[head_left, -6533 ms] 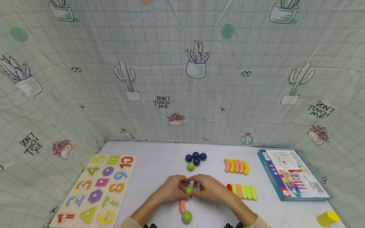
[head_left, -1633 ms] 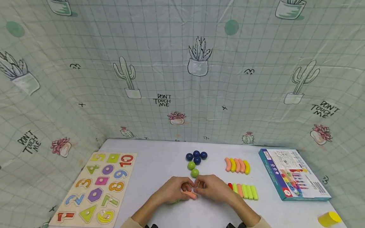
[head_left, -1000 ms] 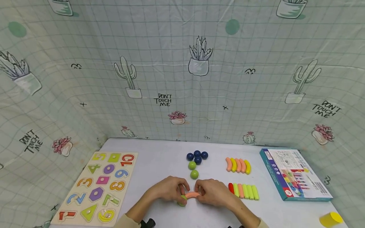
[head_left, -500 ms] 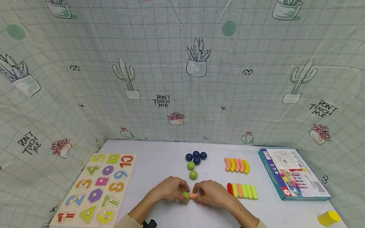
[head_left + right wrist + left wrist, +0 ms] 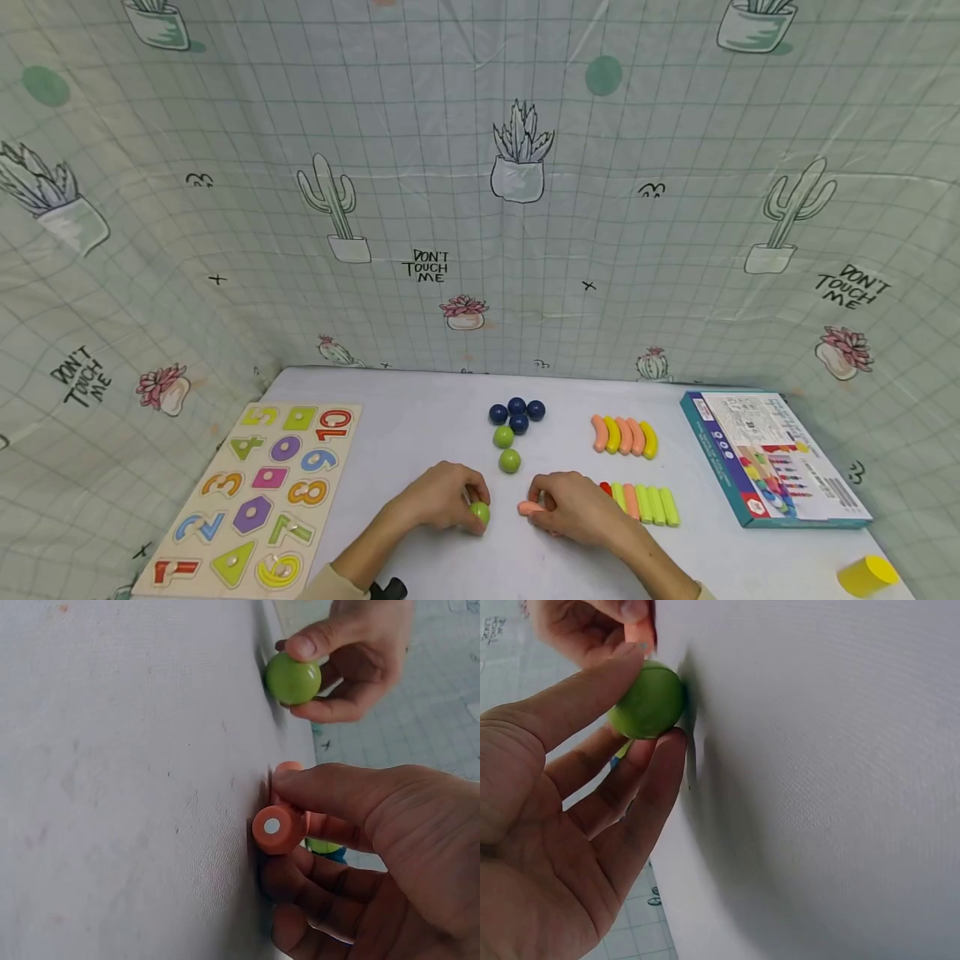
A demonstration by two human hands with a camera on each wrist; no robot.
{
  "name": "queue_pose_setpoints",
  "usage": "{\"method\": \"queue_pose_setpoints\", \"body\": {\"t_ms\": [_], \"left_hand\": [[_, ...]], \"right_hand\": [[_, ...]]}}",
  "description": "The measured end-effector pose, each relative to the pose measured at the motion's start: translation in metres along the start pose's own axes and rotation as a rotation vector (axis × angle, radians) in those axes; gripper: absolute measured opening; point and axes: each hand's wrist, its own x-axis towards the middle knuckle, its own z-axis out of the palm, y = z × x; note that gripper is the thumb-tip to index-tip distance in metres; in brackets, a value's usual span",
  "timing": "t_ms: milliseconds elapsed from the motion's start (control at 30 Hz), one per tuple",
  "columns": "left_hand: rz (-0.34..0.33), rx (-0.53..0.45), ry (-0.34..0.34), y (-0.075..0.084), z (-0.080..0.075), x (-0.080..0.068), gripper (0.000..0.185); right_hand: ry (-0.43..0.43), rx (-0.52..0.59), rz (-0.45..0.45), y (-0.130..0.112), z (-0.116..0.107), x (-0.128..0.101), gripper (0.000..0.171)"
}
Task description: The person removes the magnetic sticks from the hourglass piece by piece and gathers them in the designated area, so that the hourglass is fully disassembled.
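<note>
In the head view my left hand [image 5: 441,497] pinches a lime-green ball [image 5: 480,512] between thumb and fingers, low over the white table. The ball [image 5: 648,701] shows a thin seam line in the left wrist view. To the right, my right hand [image 5: 577,507] holds a curved salmon-orange toy rod [image 5: 529,507]. Its round end [image 5: 274,829] faces the right wrist camera and bears a white dot. A gap separates rod and held ball. Just beyond the hands lies another green ball [image 5: 510,461], with a third green ball [image 5: 503,437] behind it.
Several dark blue balls [image 5: 498,414] cluster behind. Right of them lie a row of curved rods [image 5: 625,436] and a row of straight rods [image 5: 645,505]. A number puzzle board [image 5: 251,500] lies left; a teal-edged box [image 5: 776,458] and yellow cylinder [image 5: 867,576] are at right.
The rod, against the held green ball half a second ago, is now apart from it, moved right with my right hand. Earlier, another green ball left the rod and now lies on the table.
</note>
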Motion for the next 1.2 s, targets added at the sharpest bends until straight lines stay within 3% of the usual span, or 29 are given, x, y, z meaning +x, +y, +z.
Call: {"method": "queue_pose_setpoints", "body": {"t_ms": [267, 400, 567, 767, 967, 1200], "left_hand": [[-0.018, 0.028, 0.055, 0.002, 0.000, 0.003, 0.026], [-0.047, 0.073, 0.146, 0.001, -0.006, 0.009, 0.028], [-0.076, 0.044, 0.259, -0.005, -0.012, 0.022, 0.029], [-0.077, 0.081, 0.356, -0.013, -0.014, 0.040, 0.030], [-0.090, 0.113, 0.371, -0.014, -0.013, 0.053, 0.030], [-0.093, 0.112, 0.350, -0.010, -0.012, 0.053, 0.036]], "right_hand": [[-0.027, 0.034, -0.012, 0.001, 0.001, 0.001, 0.017], [-0.040, 0.030, 0.012, 0.000, 0.001, 0.002, 0.016], [-0.050, 0.031, 0.032, 0.001, 0.000, 0.002, 0.017], [-0.045, 0.022, 0.034, 0.000, -0.001, 0.001, 0.017], [-0.041, 0.021, 0.025, -0.002, -0.002, 0.001, 0.018], [-0.020, 0.026, 0.020, -0.001, -0.003, 0.002, 0.018]]}}
